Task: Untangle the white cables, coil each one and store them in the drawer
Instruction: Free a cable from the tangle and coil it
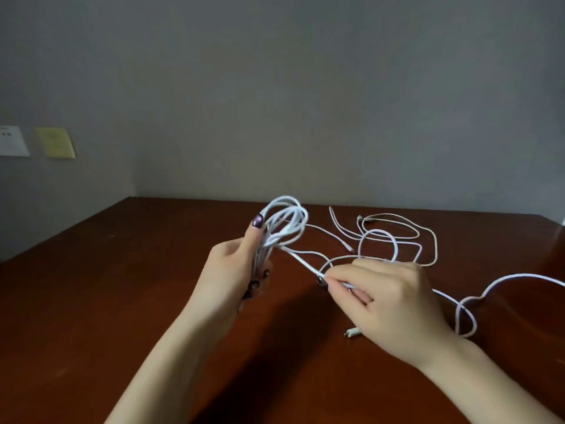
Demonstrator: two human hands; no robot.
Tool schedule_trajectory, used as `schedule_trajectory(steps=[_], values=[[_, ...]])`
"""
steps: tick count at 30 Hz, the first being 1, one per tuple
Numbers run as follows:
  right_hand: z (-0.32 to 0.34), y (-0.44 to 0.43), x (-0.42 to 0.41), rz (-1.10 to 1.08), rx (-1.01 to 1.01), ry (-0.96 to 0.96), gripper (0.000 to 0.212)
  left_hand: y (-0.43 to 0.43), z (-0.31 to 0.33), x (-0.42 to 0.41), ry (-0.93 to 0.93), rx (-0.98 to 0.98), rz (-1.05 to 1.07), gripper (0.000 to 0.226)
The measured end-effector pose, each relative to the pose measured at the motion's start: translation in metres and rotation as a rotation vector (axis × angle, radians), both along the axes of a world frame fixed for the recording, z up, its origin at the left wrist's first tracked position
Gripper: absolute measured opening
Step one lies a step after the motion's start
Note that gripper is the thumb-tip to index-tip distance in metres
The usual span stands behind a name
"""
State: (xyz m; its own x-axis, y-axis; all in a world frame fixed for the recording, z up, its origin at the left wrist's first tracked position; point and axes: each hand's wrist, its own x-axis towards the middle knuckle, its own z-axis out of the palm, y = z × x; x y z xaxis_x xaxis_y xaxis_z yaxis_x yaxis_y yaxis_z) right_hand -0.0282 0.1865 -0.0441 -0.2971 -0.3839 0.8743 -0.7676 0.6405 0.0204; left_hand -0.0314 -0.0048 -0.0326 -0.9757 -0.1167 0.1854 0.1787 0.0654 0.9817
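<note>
1. The coil (272,240) of white cable stood upright in the air above the table, at the middle of the view, with several loops bunched together.
2. The left hand (235,264) gripped the lower part of the coil. Its fingers were curled round the gathered loops and its thumb lay up along them (dark polish showed on the nails).
3. From the base of the coil a strand (301,262) ran taut, down and to the right, into the other hand.
4. The right hand (385,289) pinched that strand between thumb and fingertips, knuckles up, low over the table.
5. A round loop (379,231) of white cable stood up just behind the right hand. I could not tell whether it belonged to the same cable.
6. A plug (351,333) lay on the table beneath the right hand.
7. To the right, a trailing cable (519,274) curled into a small ring near the right wrist, then arched off the frame's edge.
8. Farther back, loose cables (435,249) lay flat in wide curves that crossed one another (these looked creamier in colour).
9. All of this was over a reddish-brown wooden table (122,301).
10. Behind it was a grey wall (275,87), with a yellow note (55,142) and a white paper (12,140) stuck side by side at the left.
</note>
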Motion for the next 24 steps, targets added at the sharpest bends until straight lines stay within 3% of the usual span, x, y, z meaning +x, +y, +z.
schedule_trajectory(steps=[6,9,12,17,20,24], values=[[0.002,-0.007,0.016,0.074,0.287,0.1,0.027,-0.003,-0.013,-0.005,0.276,-0.582,0.419,0.043],[0.01,-0.008,0.024,0.091,0.309,0.183,0.029,-0.005,-0.018,-0.004,0.368,-0.747,0.356,0.047],[0.019,0.003,0.022,0.106,0.203,0.231,0.023,-0.002,-0.019,-0.004,0.447,-0.848,0.15,0.045],[0.032,0.019,0.016,0.143,-0.1,0.002,0.02,0.016,-0.019,0.004,0.49,-0.68,-0.195,0.052],[0.035,0.018,0.015,0.282,-0.331,-0.324,0.012,0.031,-0.018,0.015,0.411,-0.432,-0.326,0.049],[0.029,0.012,0.005,0.365,-0.548,-0.716,0.02,0.045,-0.015,0.03,0.323,-0.138,-0.502,0.062]])
